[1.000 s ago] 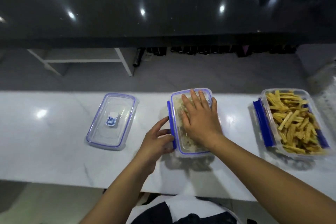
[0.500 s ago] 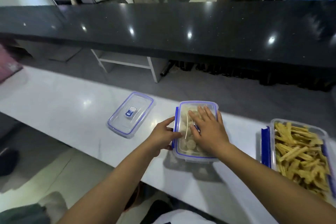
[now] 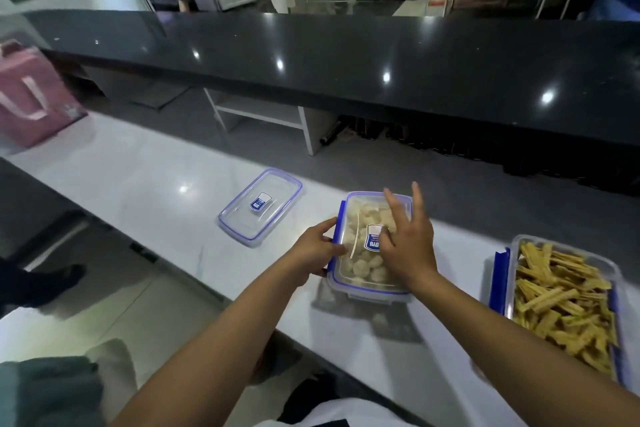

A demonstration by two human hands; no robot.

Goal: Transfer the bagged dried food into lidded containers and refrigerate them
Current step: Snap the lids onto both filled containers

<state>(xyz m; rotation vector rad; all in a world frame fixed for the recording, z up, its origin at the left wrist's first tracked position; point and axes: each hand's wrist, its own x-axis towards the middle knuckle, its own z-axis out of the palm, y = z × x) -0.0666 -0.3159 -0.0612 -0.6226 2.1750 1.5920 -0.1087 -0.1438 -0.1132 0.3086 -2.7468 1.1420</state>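
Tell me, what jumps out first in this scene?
Two hands work on a lidded box of pale round pieces at the middle of the white counter: the left hand grips its blue side clip, the right hand lifts off the lid with fingers spread. To the right stands an open box of yellow strips; to the left lies a spare lid.

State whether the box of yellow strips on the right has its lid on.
Off. The strips lie uncovered in the box, and a spare lid lies apart on the counter.
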